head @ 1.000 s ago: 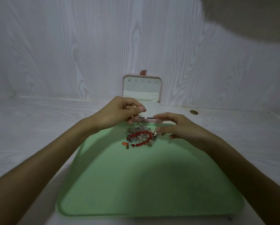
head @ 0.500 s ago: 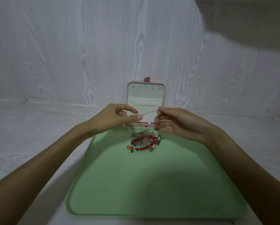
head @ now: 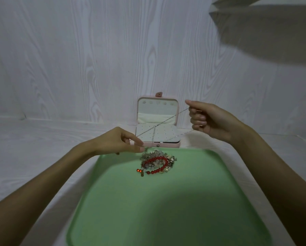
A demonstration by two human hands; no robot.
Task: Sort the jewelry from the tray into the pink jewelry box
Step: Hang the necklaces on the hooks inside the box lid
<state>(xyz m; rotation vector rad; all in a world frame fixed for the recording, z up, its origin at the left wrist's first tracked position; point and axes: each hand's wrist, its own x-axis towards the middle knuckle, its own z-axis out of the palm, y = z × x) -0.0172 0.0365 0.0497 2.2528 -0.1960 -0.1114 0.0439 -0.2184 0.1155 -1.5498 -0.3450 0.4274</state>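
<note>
A thin silver chain (head: 166,121) is strung in the air across the open pink jewelry box (head: 158,129), stretched between both hands. The left hand (head: 120,142) pinches one end low, near the box's front left corner. The right hand (head: 208,120) has its fingers curled round the other end, raised beside the lid's right edge. A short tail of links hangs down from the middle over the dotted insert.

Risks from here, as a judgement: the chain is fine and looks slippery, so a loosened pinch could let it drop back onto the heap of jewelry (head: 157,163) on the green tray (head: 166,210). That heap, red beads and metal charms together, looks ready to snag anything that falls into it. The dangling tail could also catch on the box's front edge or clasp as the chain comes down. Pulling too taut may strain the links.

Against the frame half a second back: the hands were then close together in front of the box. Now they have drawn well apart, the right one higher and further right, and the chain shows at full stretch. The heap on the tray looks unchanged.
</note>
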